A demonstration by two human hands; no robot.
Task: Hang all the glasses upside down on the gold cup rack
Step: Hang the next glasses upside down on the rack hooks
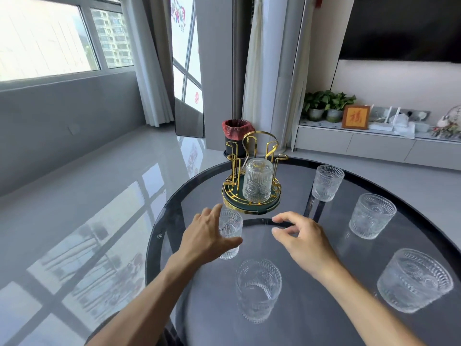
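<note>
Ribbed tumbler point(258, 290) nearest; left hand point(209, 236) grasps embossed glass point(230, 232); right hand point(303, 237) empty.

The left hand point(208, 234) covers the near side of one glass point(230, 236), so whether the fingers grip it cannot be told. The bin point(237, 136) is partly hidden behind the rack point(252, 171). The table point(174, 221) and both forearms run off the bottom edge.
</note>
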